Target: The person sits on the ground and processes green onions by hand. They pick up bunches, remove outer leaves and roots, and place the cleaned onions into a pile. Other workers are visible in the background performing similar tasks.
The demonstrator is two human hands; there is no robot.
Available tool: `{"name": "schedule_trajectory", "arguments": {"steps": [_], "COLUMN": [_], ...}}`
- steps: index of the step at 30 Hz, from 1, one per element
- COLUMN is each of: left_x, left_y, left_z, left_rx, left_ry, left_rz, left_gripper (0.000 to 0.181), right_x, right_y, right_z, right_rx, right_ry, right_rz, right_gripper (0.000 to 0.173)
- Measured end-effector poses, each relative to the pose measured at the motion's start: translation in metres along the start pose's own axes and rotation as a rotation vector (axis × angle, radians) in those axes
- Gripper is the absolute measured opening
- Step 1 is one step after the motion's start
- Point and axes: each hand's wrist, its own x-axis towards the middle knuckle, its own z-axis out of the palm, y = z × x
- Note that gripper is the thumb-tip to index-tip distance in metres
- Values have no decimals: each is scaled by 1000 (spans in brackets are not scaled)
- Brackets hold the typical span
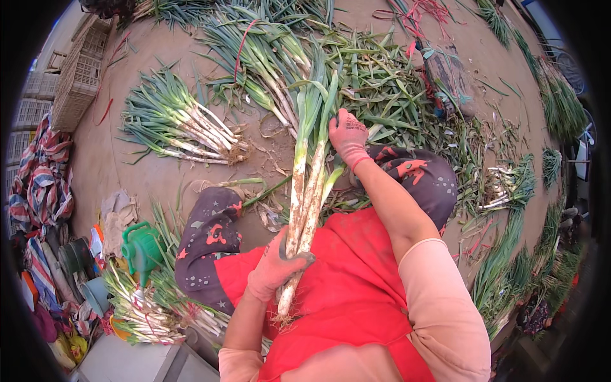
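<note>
My left hand (278,270), in a pink coated work glove, is closed around the white lower stalks of a few large green onions (308,191). Their roots hang below the glove, over my red apron (363,258), and the green leaves point away from me. Against the right side of these onions, where white turns to green, is my gloved right hand (349,136) with its fingers curled. Its fingertips are partly hidden, so whether it pinches a leaf does not show. A pale green strip (333,180) hangs beside the stalks below that hand.
Loose green onions (191,124) lie on the ground at left, beside a tied bundle (258,62). Stripped leaves (386,86) are heaped beyond my right knee. A green watering can (142,248) and bundled onions (148,315) stand at lower left. Plastic crates (81,71) line the left side.
</note>
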Motion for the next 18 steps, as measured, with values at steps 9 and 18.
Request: {"name": "schedule_trajectory", "arguments": {"steps": [9, 18], "left_x": [-25, -14], "left_y": [-16, -40], "left_z": [-11, -45], "left_rx": [-209, -755], "left_ry": [-10, -281], "left_rz": [-91, 139], "left_gripper": [55, 58], "right_x": [48, 33], "right_y": [89, 111], "right_z": [4, -4], "right_rx": [1129, 814], "right_ry": [183, 523], "right_rz": [918, 1138], "right_gripper": [29, 40]}}
